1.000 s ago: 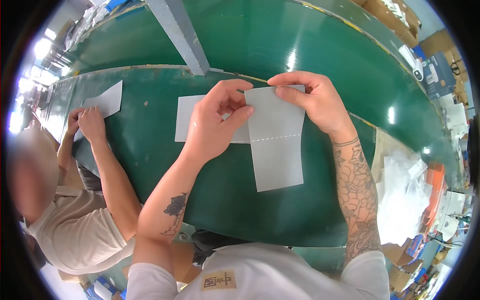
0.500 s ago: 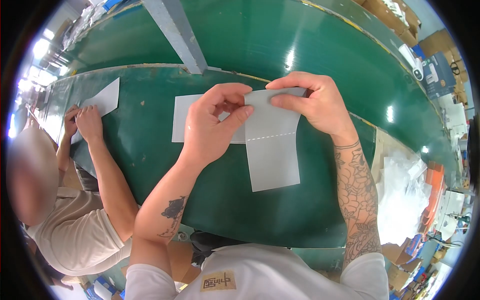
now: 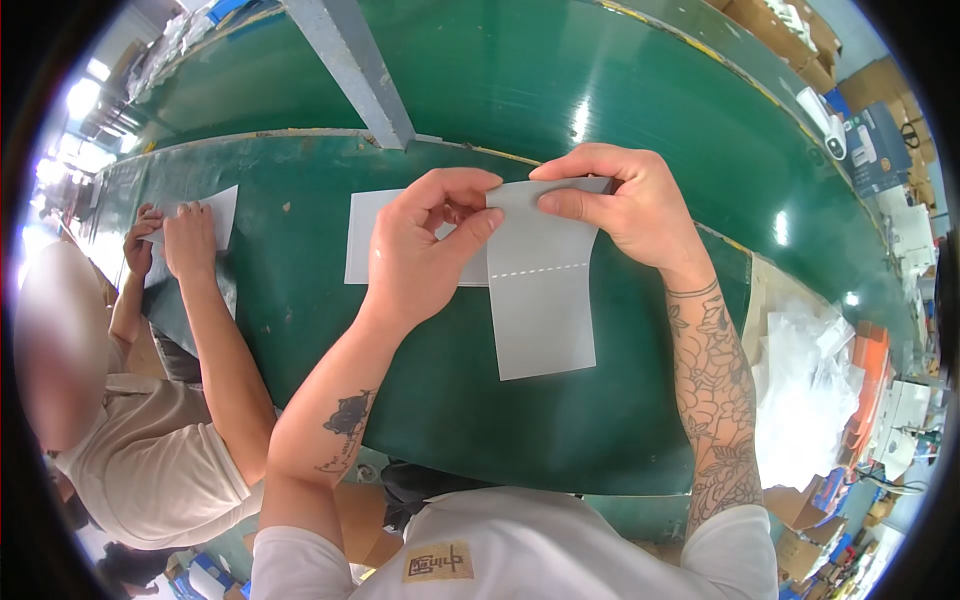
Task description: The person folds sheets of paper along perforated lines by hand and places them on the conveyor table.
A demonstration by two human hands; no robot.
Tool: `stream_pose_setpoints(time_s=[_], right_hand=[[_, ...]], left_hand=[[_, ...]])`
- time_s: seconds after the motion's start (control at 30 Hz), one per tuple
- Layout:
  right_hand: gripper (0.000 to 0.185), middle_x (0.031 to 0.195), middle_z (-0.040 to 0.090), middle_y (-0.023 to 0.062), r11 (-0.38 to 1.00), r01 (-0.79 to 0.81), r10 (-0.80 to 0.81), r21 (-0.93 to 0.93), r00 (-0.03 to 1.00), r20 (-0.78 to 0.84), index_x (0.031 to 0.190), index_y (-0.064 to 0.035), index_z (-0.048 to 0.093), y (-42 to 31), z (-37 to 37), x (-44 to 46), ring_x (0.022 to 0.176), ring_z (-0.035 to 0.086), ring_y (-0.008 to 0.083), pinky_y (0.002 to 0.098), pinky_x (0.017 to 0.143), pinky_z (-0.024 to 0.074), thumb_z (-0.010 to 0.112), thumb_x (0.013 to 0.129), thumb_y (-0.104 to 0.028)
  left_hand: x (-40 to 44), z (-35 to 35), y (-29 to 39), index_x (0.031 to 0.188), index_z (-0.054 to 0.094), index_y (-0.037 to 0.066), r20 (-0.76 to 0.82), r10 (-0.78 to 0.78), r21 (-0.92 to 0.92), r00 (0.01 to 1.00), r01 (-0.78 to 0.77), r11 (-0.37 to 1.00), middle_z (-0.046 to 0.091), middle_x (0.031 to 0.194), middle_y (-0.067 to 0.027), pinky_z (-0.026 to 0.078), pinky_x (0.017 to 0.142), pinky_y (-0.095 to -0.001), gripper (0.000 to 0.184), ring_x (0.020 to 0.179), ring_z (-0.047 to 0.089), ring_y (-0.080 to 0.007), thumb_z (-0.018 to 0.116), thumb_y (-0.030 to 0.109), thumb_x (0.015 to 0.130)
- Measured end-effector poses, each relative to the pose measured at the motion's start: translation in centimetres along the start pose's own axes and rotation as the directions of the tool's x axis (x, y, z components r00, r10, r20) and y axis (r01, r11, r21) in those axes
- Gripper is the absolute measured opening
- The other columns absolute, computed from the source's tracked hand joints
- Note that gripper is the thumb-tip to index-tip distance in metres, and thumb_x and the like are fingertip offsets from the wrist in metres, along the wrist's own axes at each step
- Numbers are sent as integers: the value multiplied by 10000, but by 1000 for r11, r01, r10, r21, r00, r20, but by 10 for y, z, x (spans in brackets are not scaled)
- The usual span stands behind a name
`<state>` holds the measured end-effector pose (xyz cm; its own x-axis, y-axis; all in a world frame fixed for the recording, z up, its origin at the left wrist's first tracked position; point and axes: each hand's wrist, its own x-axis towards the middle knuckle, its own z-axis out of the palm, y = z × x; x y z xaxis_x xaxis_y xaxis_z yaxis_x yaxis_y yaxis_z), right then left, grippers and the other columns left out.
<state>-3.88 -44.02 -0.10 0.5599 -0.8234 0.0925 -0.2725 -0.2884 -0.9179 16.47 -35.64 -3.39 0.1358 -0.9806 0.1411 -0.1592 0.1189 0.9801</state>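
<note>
A smooth, matte grey sheet (image 3: 543,320), thin and roughly rectangular, is held up over the near middle of the table (image 3: 480,430). It is crossed by a straight row of short white dashes, and its far part is bowed, with the far right corner curled back; the near part hangs flatter, with straight edges and crisp corners. Whether its near edge is touched to the table cannot be made out.

The far right part of the sheet is gripped narrowly by the right hand (image 3: 630,205): the thumb is laid along the near face, and the forefinger is stretched along the far edge. The left hand (image 3: 425,235) is placed at the far left corner, with thumb and forefinger curved toward each other and a small gap left between their tips; the thumb is set against the sheet's left edge, but whether the corner is pinched cannot be made out.

Behind the left hand, a flat pile of grey sheets (image 3: 367,240) is laid on the table, partly covered from sight. The table is surfaced in glossy dark green, and at its far edge a square, scuffed metal post (image 3: 355,70) is seen. At the left, another pale sheet (image 3: 222,215) is handled by a co-worker's hands (image 3: 190,240). At the right, crumpled, translucent plastic bags (image 3: 800,400) are heaped.
</note>
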Motion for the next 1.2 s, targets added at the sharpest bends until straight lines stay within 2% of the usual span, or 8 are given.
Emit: stream_pose_setpoints(time_s=[0.27, 0.4, 0.57, 0.83, 0.9, 0.97, 1.07, 1.2], right_hand=[[219, 911, 712, 35, 995, 24, -18, 93, 998, -55, 1008, -18, 738, 8, 0, 2, 855, 643, 112, 255, 799, 517, 788, 817, -112], [285, 971, 704, 77, 877, -9, 113, 481, 976, -188, 1074, 8, 690, 18, -5, 6, 865, 648, 133, 264, 787, 523, 773, 861, -162], [256, 969, 670, 57, 784, -64, 264, 617, 934, -239, 1089, 9, 613, 12, -23, 1, 862, 642, 127, 267, 763, 529, 727, 891, -107], [479, 1005, 674, 94, 863, -505, 477, -14, 805, 352, 1298, -31, 512, -14, -48, -44, 970, 656, 159, 309, 779, 550, 717, 869, -92], [447, 1037, 679, 92, 924, -42, 107, -381, 983, 151, 1256, -36, 576, -16, -41, -47, 1017, 659, 171, 331, 834, 544, 743, 848, -114], [418, 1068, 693, 73, 966, -88, 98, -242, 995, 29, 1189, -14, 625, -22, -16, -35, 1025, 647, 180, 331, 893, 518, 757, 797, -74], [419, 1066, 691, 85, 855, 153, -181, -496, 983, -9, 1194, -16, 628, -21, 22, -19, 1003, 653, 178, 312, 884, 514, 758, 801, -78], [314, 996, 711, 91, 946, 206, -210, -250, 978, 9, 1117, -15, 674, -18, 31, -13, 896, 664, 165, 288, 837, 522, 744, 815, -66]], left_hand=[[1, 1, 3, 1217, 596, 10, 67, -152, 18, 986, 151, 988, 659, 913, -43, 496, 787, -278, 360, 815, 585, -114, 713, 99, 888], [2, -1, 13, 1214, 591, 5, 152, -223, 267, 963, 177, 947, 657, 914, -53, 496, 782, -272, 365, 817, 586, -117, 713, 112, 887], [14, -30, 2, 1179, 622, 25, 171, -235, 113, 957, 218, 969, 657, 876, -35, 493, 781, -268, 326, 813, 587, -104, 715, 96, 875], [20, -48, 11, 1148, 644, 33, 46, -142, -23, 989, 143, 989, 655, 957, -41, 471, 833, -255, 322, 882, 604, -107, 737, 102, 848], [19, -44, 7, 1143, 647, 38, 94, -124, -23, 988, 127, 992, 657, 960, -44, 473, 834, -255, 326, 887, 610, -109, 745, 109, 840], [18, -39, 7, 1126, 653, 42, 166, -135, -51, 977, 146, 988, 665, 975, -54, 477, 837, -253, 309, 897, 620, -109, 745, 84, 834], [14, -29, 7, 1127, 656, 58, 175, -189, -131, 966, 214, 968, 702, 981, -54, 491, 815, -281, 339, 913, 620, -118, 777, 98, 812], [11, -16, 0, 1228, 591, 59, 184, -107, -163, 977, 138, 977, 662, 1012, -62, 505, 776, -248, 408, 884, 619, -96, 744, 53, 850]])
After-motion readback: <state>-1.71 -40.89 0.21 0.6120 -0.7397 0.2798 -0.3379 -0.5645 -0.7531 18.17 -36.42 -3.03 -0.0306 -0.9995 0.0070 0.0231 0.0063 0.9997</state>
